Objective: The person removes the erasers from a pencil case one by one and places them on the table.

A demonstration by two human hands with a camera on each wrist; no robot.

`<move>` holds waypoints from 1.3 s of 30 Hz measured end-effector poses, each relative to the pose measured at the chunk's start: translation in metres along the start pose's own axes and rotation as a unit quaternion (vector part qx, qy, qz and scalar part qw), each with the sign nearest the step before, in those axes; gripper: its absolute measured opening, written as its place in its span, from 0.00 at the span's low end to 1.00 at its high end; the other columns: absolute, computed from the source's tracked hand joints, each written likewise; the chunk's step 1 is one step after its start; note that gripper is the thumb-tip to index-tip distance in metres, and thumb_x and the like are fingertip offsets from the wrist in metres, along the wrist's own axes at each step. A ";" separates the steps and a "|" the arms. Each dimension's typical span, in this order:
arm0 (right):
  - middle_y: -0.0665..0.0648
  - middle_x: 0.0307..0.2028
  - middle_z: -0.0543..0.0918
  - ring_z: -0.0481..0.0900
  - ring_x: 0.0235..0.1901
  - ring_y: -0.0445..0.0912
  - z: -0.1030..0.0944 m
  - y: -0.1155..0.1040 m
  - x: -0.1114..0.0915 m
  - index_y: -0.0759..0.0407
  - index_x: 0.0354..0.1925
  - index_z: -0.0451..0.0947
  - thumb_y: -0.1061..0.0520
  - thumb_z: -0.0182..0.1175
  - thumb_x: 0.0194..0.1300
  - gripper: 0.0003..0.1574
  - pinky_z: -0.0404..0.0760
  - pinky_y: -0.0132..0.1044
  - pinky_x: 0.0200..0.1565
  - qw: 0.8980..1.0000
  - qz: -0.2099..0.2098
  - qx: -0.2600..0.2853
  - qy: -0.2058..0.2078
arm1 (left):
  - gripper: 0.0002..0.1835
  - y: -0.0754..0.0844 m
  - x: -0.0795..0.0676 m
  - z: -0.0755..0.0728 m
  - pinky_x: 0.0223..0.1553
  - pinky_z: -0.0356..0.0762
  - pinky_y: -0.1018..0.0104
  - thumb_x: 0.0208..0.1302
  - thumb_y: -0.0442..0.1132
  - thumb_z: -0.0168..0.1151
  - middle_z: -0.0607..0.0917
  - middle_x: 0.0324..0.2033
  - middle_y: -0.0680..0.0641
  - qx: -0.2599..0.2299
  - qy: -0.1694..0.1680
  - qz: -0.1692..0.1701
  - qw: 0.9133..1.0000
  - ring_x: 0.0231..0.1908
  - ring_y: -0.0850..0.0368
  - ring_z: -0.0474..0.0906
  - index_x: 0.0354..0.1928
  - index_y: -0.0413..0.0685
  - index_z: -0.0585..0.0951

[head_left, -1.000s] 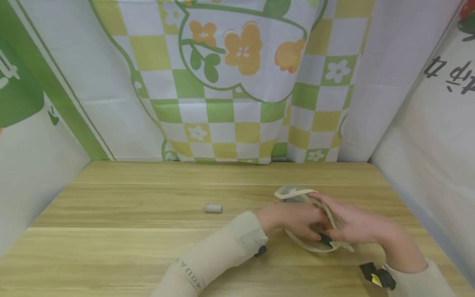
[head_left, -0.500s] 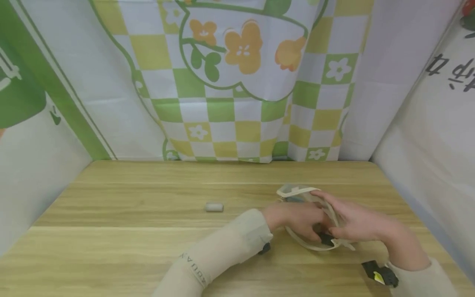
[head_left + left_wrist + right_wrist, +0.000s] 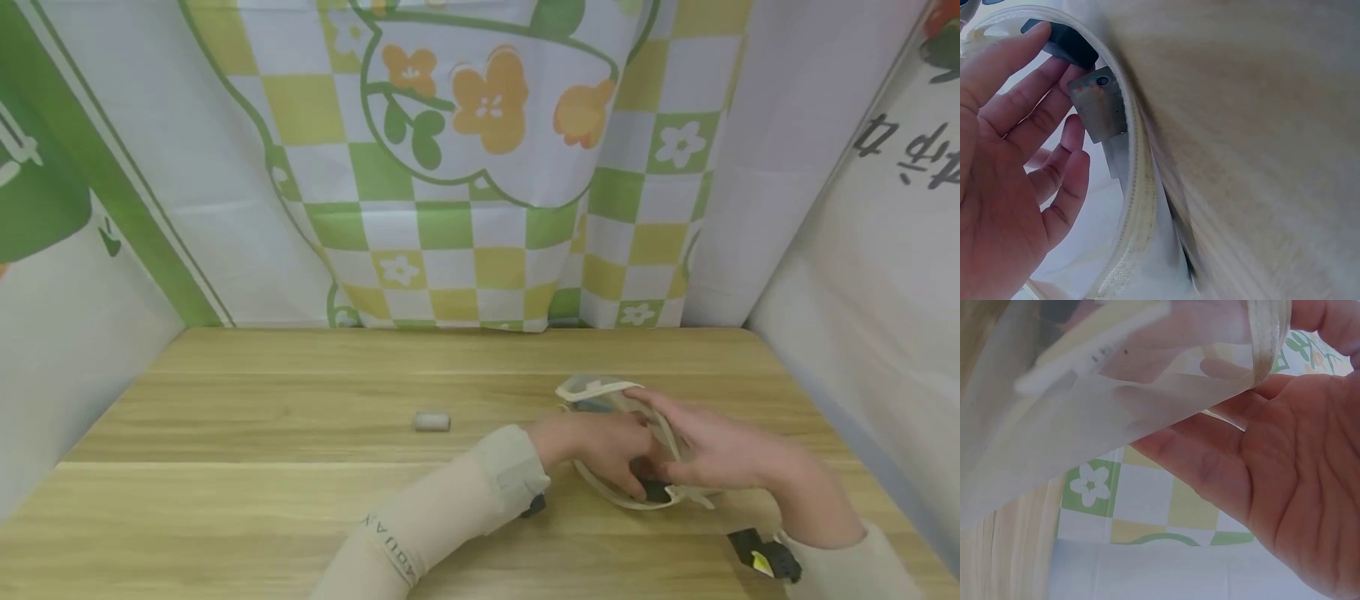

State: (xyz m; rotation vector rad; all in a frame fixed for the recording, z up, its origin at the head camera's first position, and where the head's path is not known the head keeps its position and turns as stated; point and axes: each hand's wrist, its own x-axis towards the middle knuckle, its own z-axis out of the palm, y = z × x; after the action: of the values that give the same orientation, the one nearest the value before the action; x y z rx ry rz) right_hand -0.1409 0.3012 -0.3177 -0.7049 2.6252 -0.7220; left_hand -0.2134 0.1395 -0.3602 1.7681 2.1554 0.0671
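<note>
A translucent zippered pouch (image 3: 626, 500) with cream edging lies at the table's right, its mouth facing the person. My left hand (image 3: 600, 442) reaches into it. In the left wrist view, its thumb and forefinger pinch the end of a black block-shaped object (image 3: 1072, 47) just inside the rim. Beside those fingers is a grey metal piece (image 3: 1100, 106) with a round hole and a narrower strip below. My right hand (image 3: 720, 450) grips the pouch's right edge, its fingers spread along the rim. Through the wall, the right wrist view shows a pale stick-like item (image 3: 1094, 350).
A small grey cylinder (image 3: 432, 422) lies on the wooden table (image 3: 247, 500), left of the pouch. A checked, flowered curtain (image 3: 480, 225) hangs at the table's back edge. White walls (image 3: 870, 333) close off both sides.
My left hand shifts slightly inside the pouch, its thumb lower beside the black object. The right hand keeps its grip on the rim. The grey cylinder has not moved on the table.
</note>
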 end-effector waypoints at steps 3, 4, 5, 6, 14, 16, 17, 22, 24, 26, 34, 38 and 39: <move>0.67 0.63 0.75 0.78 0.58 0.57 0.001 0.000 0.000 0.56 0.77 0.46 0.44 0.64 0.66 0.54 0.76 0.59 0.54 1.000 -0.003 0.001 0.004 | 0.20 0.000 -0.001 0.001 0.63 0.57 0.80 0.62 0.47 0.69 0.87 0.43 0.61 0.004 0.003 0.003 1.000 0.43 0.71 0.77 0.56 0.53 0.83; 0.67 0.63 0.75 0.78 0.58 0.58 0.001 0.000 0.000 0.55 0.77 0.46 0.44 0.64 0.66 0.53 0.76 0.59 0.55 1.000 -0.003 0.000 0.005 | 0.20 0.000 -0.001 0.002 0.62 0.58 0.80 0.62 0.47 0.69 0.87 0.43 0.61 0.004 0.004 0.003 1.000 0.43 0.71 0.77 0.56 0.54 0.83; 0.68 0.63 0.75 0.77 0.58 0.59 0.002 0.000 0.000 0.55 0.77 0.46 0.44 0.64 0.66 0.54 0.76 0.60 0.55 1.000 -0.003 0.001 0.006 | 0.20 0.000 -0.001 0.002 0.61 0.59 0.80 0.62 0.47 0.69 0.87 0.44 0.62 0.004 0.006 0.003 1.000 0.45 0.71 0.77 0.56 0.54 0.83; 0.67 0.63 0.75 0.77 0.59 0.59 0.002 0.000 0.000 0.55 0.77 0.47 0.44 0.64 0.65 0.54 0.75 0.60 0.55 1.000 -0.002 0.000 0.008 | 0.21 -0.001 -0.001 0.003 0.61 0.59 0.80 0.62 0.47 0.69 0.87 0.43 0.61 0.004 0.006 0.004 1.000 0.45 0.70 0.77 0.57 0.54 0.83; 0.66 0.62 0.76 0.79 0.55 0.54 0.004 -0.001 0.000 0.57 0.77 0.47 0.43 0.64 0.65 0.54 0.77 0.56 0.54 1.000 -0.003 -0.009 0.010 | 0.21 -0.002 -0.003 0.005 0.60 0.61 0.80 0.62 0.46 0.69 0.86 0.47 0.61 0.002 0.013 0.013 1.000 0.48 0.70 0.76 0.58 0.53 0.82; 0.65 0.61 0.77 0.80 0.51 0.49 0.004 -0.001 0.000 0.56 0.77 0.47 0.43 0.64 0.65 0.54 0.78 0.54 0.52 1.000 -0.003 -0.012 0.009 | 0.21 -0.002 -0.005 0.005 0.62 0.59 0.80 0.62 0.45 0.69 0.86 0.48 0.60 -0.004 0.014 0.018 1.000 0.48 0.71 0.77 0.58 0.52 0.82; 0.65 0.61 0.77 0.80 0.49 0.47 0.004 -0.001 0.000 0.56 0.77 0.46 0.43 0.64 0.65 0.54 0.78 0.53 0.52 1.000 -0.003 -0.014 0.009 | 0.22 -0.002 -0.005 0.005 0.63 0.59 0.80 0.62 0.44 0.69 0.86 0.50 0.60 -0.009 0.014 0.019 1.000 0.49 0.71 0.77 0.58 0.51 0.81; 0.67 0.62 0.75 0.78 0.46 0.43 0.003 -0.001 0.000 0.55 0.77 0.46 0.44 0.64 0.66 0.54 0.77 0.54 0.53 1.000 -0.003 -0.014 0.006 | 0.23 -0.003 -0.010 0.003 0.61 0.62 0.83 0.62 0.41 0.69 0.85 0.54 0.56 -0.046 0.014 0.025 0.999 0.54 0.69 0.78 0.60 0.48 0.80; 0.65 0.61 0.76 0.78 0.45 0.42 0.003 -0.001 0.000 0.55 0.77 0.45 0.43 0.64 0.66 0.55 0.77 0.53 0.53 1.000 0.001 -0.013 0.003 | 0.23 -0.004 -0.012 0.002 0.56 0.66 0.85 0.62 0.40 0.69 0.85 0.54 0.55 -0.063 0.012 0.028 0.998 0.53 0.69 0.78 0.59 0.47 0.80; 0.62 0.58 0.79 0.78 0.43 0.40 0.002 -0.001 0.000 0.55 0.78 0.45 0.42 0.63 0.66 0.55 0.77 0.52 0.53 1.000 0.003 -0.011 0.000 | 0.23 -0.004 -0.014 0.000 0.52 0.68 0.86 0.62 0.39 0.69 0.85 0.53 0.54 -0.073 0.012 0.030 0.997 0.49 0.70 0.78 0.59 0.45 0.80; 0.62 0.59 0.79 0.79 0.48 0.43 0.002 -0.002 0.000 0.56 0.77 0.46 0.42 0.64 0.65 0.55 0.76 0.57 0.55 1.000 -0.002 -0.010 0.005 | 0.22 -0.003 -0.018 -0.004 0.43 0.69 0.86 0.61 0.37 0.69 0.86 0.49 0.55 -0.074 0.010 0.035 0.997 0.39 0.72 0.75 0.58 0.45 0.81; 0.64 0.58 0.79 0.79 0.44 0.43 0.002 -0.002 0.000 0.57 0.77 0.45 0.49 0.65 0.64 0.55 0.75 0.60 0.55 1.000 -0.001 -0.009 0.005 | 0.21 -0.004 -0.021 -0.006 0.43 0.69 0.86 0.60 0.36 0.69 0.86 0.47 0.54 -0.087 0.015 0.040 0.995 0.38 0.70 0.75 0.56 0.44 0.81; 0.63 0.56 0.79 0.79 0.42 0.42 0.002 -0.002 0.000 0.57 0.77 0.45 0.52 0.64 0.63 0.55 0.75 0.58 0.55 1.000 -0.001 -0.010 0.003 | 0.21 -0.004 -0.021 -0.006 0.43 0.69 0.86 0.60 0.35 0.69 0.86 0.47 0.54 -0.088 0.017 0.042 0.995 0.38 0.70 0.75 0.56 0.44 0.81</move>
State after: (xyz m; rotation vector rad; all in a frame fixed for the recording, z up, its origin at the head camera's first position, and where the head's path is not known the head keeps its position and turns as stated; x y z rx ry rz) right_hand -0.1398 0.2988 -0.3183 -0.7121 2.6408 -0.7015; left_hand -0.2157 0.1192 -0.3504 1.7671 2.0279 0.3023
